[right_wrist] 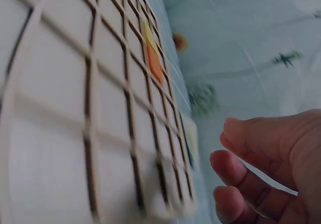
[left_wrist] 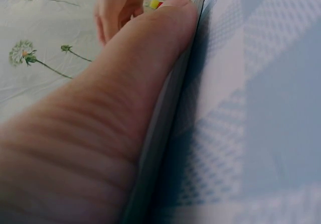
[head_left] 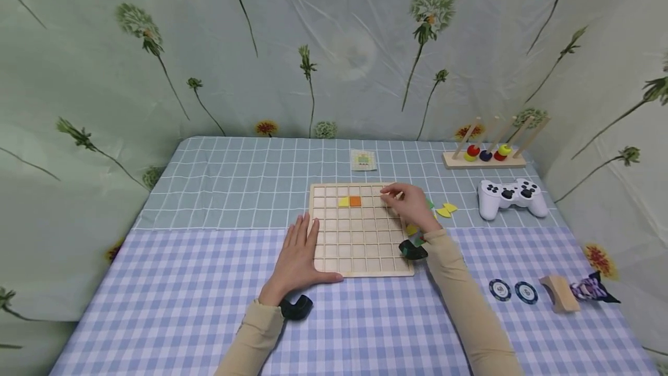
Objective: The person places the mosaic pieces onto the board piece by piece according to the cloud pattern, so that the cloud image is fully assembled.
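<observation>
A wooden grid board (head_left: 360, 237) lies on the tabletop between my hands. In one of its upper rows a yellow piece (head_left: 343, 202) sits beside an orange square (head_left: 355, 201). My left hand (head_left: 294, 260) rests along the board's left edge, fingers spread and straight, thumb at the front left corner. Over the upper right corner hovers my right hand (head_left: 409, 205), loosely curled. The right wrist view shows a gap between its thumb and fingertips (right_wrist: 228, 166), with no piece visible there. Yellow pieces (head_left: 446, 209) and a partly hidden green piece (head_left: 430, 203) lie right of the board.
A small pattern card (head_left: 363, 160) lies behind the board. Farther right are a peg stand with coloured beads (head_left: 485, 160) and a white game controller (head_left: 511, 198). Two chips (head_left: 500, 289), a wooden block (head_left: 560, 293) and a wrapped packet (head_left: 593, 288) lie at the front right.
</observation>
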{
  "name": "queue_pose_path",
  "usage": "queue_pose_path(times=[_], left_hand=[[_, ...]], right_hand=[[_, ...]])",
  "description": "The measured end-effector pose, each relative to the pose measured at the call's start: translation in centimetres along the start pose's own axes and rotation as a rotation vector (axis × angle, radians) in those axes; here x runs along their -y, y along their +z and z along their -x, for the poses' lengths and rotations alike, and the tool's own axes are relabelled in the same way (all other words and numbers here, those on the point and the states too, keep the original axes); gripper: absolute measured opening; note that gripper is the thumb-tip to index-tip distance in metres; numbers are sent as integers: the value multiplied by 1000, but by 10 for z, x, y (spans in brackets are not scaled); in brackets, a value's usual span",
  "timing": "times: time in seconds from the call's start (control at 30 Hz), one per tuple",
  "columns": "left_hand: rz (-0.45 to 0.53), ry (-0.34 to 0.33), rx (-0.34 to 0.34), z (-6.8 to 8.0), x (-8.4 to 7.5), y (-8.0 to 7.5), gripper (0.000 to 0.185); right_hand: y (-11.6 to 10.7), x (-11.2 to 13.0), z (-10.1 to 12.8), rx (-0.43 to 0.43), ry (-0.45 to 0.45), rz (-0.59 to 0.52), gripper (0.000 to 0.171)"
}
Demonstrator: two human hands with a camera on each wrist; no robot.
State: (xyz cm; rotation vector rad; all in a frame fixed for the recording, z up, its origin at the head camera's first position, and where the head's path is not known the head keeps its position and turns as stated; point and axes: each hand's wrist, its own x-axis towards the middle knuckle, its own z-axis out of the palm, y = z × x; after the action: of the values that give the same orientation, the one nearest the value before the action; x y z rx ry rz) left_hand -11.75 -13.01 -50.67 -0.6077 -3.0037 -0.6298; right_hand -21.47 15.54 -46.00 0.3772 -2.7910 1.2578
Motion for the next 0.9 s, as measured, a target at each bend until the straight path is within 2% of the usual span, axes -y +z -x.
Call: queue_pose_path(times=[0.17, 0.27, 0.43, 0.67, 0.9], left_hand=[[-4, 13, -10, -1, 2, -3, 131], [0, 20, -35, -1, 3, -3, 131], [3, 23, -45, 0, 4, -3, 131], [1, 10, -21, 0, 3, -1, 131], [12, 21, -27, 1, 0, 0, 130]], right_hand=[[-31, -19, 13, -68, 41, 93, 23], [-48, -27, 20, -68, 148, 146, 27], [-70, -38, 31, -10, 325, 216, 32], [-80, -50, 41, 36, 464, 272, 32], [-81, -54, 50, 10, 510, 318, 30]])
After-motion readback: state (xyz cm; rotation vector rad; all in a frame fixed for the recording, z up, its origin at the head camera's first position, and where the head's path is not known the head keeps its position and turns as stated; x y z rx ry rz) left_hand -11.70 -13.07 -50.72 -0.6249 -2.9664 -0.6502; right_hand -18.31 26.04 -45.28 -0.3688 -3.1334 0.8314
